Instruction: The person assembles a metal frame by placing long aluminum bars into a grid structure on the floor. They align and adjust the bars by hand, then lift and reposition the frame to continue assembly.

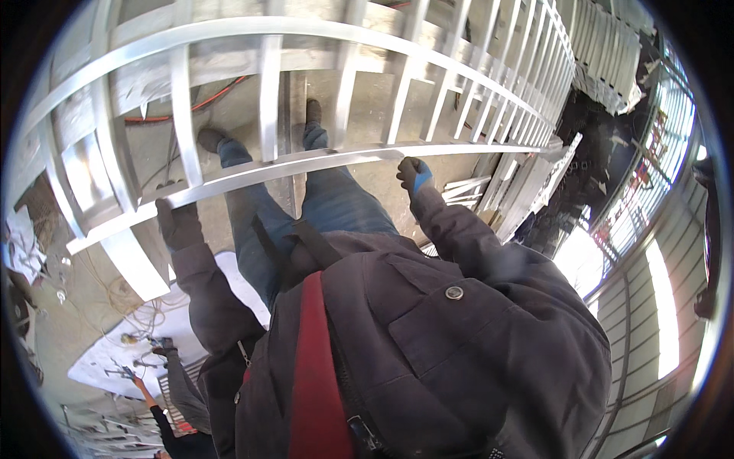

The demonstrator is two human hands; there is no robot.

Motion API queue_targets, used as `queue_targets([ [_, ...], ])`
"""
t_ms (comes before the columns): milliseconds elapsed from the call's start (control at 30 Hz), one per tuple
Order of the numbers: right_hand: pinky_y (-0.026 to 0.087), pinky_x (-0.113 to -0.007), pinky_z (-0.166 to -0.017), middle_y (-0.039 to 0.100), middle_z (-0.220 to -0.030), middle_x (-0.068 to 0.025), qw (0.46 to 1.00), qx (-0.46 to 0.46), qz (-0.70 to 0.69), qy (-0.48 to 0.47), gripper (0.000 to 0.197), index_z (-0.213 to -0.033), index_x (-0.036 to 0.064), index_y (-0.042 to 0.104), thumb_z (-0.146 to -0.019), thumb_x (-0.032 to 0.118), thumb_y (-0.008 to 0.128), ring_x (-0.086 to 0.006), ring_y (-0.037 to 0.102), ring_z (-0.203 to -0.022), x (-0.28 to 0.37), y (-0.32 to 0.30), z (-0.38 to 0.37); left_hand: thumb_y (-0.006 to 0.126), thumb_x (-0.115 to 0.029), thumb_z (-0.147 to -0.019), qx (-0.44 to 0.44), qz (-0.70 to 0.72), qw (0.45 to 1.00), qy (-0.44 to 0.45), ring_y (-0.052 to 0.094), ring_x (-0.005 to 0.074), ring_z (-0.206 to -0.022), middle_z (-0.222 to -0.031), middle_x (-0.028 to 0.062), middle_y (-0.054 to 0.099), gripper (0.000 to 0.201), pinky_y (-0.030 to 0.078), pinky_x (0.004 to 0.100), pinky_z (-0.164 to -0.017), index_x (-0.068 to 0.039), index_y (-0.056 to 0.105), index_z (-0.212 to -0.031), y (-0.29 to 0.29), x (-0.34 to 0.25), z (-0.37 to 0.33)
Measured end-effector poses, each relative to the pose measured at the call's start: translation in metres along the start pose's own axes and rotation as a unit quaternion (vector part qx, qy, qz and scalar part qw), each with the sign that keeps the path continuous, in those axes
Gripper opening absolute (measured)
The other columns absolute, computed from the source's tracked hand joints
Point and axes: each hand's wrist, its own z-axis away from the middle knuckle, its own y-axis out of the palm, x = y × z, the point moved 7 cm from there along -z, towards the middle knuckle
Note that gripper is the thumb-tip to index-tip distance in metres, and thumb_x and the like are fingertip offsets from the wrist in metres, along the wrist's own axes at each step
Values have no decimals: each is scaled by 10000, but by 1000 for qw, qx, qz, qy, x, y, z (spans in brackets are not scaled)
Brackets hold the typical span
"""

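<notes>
A single head-worn fisheye view looks steeply down the person's own chest and legs to the concrete floor [367, 99], very near the dark jacket [428, 329], with a metal railing frame [306, 164] held just ahead, its straight bars bending toward the rim

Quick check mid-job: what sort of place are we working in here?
Probably a metal fabrication workshop or yard. Both gloved hands, left hand and right hand, grip a long aluminium ladder-like frame; more such frames are stacked on the concrete floor.

It was a metal workshop: welded aluminium railing frames [306, 161], stacked panels [608, 53], corrugated walls [650, 321], concrete floor [367, 107].
</notes>
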Motion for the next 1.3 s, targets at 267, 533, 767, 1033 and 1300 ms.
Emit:
queue_targets([
  [267,372,-339,-521,493,-731,-8,872,201,-428,123,353,-966,126,543,-982,470,621,-159,484,-617,-22,3,-47,715,-324,-973,-3,-21,1000,-15,626,319,-1256,-1369,161,634,531,544,515,-1070,-42,552,-1392,-2,-4,-4],
  [533,509,-442,-825,608,-1185,-145,905,2,-394,159,636,-1277,52,557,-934,575,669,-296,596,-1018,-27,-28,-45,685,-307,-997,19,-24,999,-13,628,300,-1259,-1364,160,641,471,534,506,-1083,-38,580,-1370,0,-8,-3],
  [767,536,-511,-1013,670,-1324,-111,903,-33,-399,154,666,-1340,75,624,-928,596,672,-315,647,-1212,-21,-43,-68,678,-310,-1004,33,13,999,-27,586,305,-1320,-1410,162,615,501,473,512,-1150,-26,560,-1400,1,-9,-7],
  [1033,575,-540,-937,677,-1195,-153,902,-26,-405,149,525,-1257,56,626,-951,475,703,-339,674,-1093,-24,-48,-72,677,-312,-1007,41,10,999,-27,579,301,-1329,-1429,170,601,517,464,502,-1162,-19,546,-1412,-5,-11,-9],
  [1300,555,-518,-1003,668,-1224,-206,887,10,-435,154,558,-1263,27,612,-947,476,710,-379,637,-1169,-61,-48,-132,634,-338,-1031,-10,-32,999,-2,647,299,-1218,-1305,167,663,472,559,471,-1028,-26,563,-1378,5,-3,-3],
])
